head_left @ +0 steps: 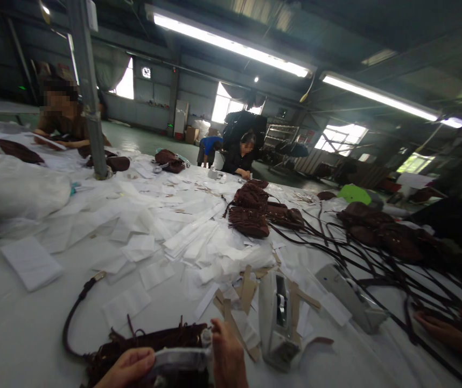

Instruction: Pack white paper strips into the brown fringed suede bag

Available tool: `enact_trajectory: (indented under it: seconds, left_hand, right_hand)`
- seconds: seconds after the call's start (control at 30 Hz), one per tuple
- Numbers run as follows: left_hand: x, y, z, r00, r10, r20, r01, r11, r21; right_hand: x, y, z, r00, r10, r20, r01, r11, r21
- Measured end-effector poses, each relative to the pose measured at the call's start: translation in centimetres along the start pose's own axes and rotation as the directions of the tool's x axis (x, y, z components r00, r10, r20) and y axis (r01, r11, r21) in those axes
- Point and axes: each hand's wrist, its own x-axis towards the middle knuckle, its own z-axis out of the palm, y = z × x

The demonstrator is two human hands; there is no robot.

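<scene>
Left hand [128, 369]: thumb and fingers pinched together on one end of a clear strip [180, 357].
Right hand [229, 353]: partly open, raised at the strip's other end; I cannot tell whether it grips.
Brown bag [162, 337]: on the table [33, 323], beneath the strip, strap [67, 323] curving left.
Strip risk: could crease or catch the bag's fringe if tension turns uneven.
Clutter risk: card strips [247, 293] by the tape dispenser [267, 312] might stick to anything tacky.

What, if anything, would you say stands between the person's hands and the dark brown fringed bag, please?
A translucent strip held in the left hand runs toward the right hand, across the dark brown fringed bag; nothing else visible stands between.
</scene>
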Motion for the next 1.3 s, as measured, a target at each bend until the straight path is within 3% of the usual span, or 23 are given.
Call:
enact_trajectory:
  seconds: [0.03, 0.1, 0.17, 0.27, 0.4, 0.53, 0.67, 0.77, 0.87, 0.97, 1.1, 1.3]
  left_hand:
    - [0.2, -0.1, -0.3, 1.000, 0.000, -0.011, 0.000, 0.999, -0.052]
    - [0.5, 0.1, -0.8, 0.997, -0.064, -0.047, 0.057, 0.988, -0.147]
    - [0.6, 0.4, -1.1, 0.984, -0.156, -0.085, 0.132, 0.963, -0.235]
    - [0.5, 0.9, -1.2, 0.975, -0.191, -0.112, 0.142, 0.928, -0.344]
    - [0.4, 1.1, -0.9, 0.979, -0.156, -0.132, 0.088, 0.905, -0.417]
    - [0.6, 1.1, -0.9, 0.977, -0.146, -0.156, 0.070, 0.909, -0.410]
    - [0.9, 0.9, -0.9, 0.979, -0.124, -0.163, 0.052, 0.920, -0.388]
    - [1.0, 0.7, -0.6, 0.982, -0.080, -0.170, 0.012, 0.931, -0.365]
    - [0.7, 0.5, -0.2, 0.983, -0.015, -0.185, -0.047, 0.943, -0.329]
    - [0.4, 0.3, 0.3, 0.979, 0.045, -0.200, -0.104, 0.950, -0.293]
    - [0.1, -0.2, 0.7, 0.967, 0.142, -0.211, -0.189, 0.956, -0.224]
    - [0.2, -1.2, 0.8, 0.924, 0.297, -0.240, -0.326, 0.941, -0.093]
  right_hand:
    - [0.5, 0.9, -0.9, 0.989, 0.146, 0.013, -0.144, 0.984, -0.101]
    - [1.3, 2.4, -1.8, 0.966, 0.259, -0.001, -0.254, 0.946, -0.200]
    - [1.5, 3.4, -1.4, 0.955, 0.298, -0.007, -0.290, 0.923, -0.254]
    - [1.3, 3.7, 0.2, 0.950, 0.311, -0.001, -0.301, 0.918, -0.256]
    - [1.5, 3.6, 0.9, 0.948, 0.318, 0.005, -0.314, 0.938, -0.144]
    - [1.8, 3.1, -0.6, 0.924, 0.382, -0.016, -0.382, 0.924, -0.014]
    - [-0.4, -0.2, -0.7, 0.886, 0.461, 0.051, -0.451, 0.831, 0.326]
    - [-3.0, -3.5, 1.3, 0.894, 0.414, 0.172, -0.445, 0.767, 0.462]
    - [-4.4, -5.9, 3.2, 0.897, 0.385, 0.216, -0.440, 0.815, 0.377]
    - [-4.2, -7.4, 3.9, 0.917, 0.358, 0.176, -0.396, 0.874, 0.282]
    - [-3.4, -8.5, 4.0, 0.965, 0.233, 0.117, -0.253, 0.945, 0.205]
    - [-3.7, -8.2, 5.5, 0.992, 0.109, 0.057, -0.111, 0.993, 0.038]
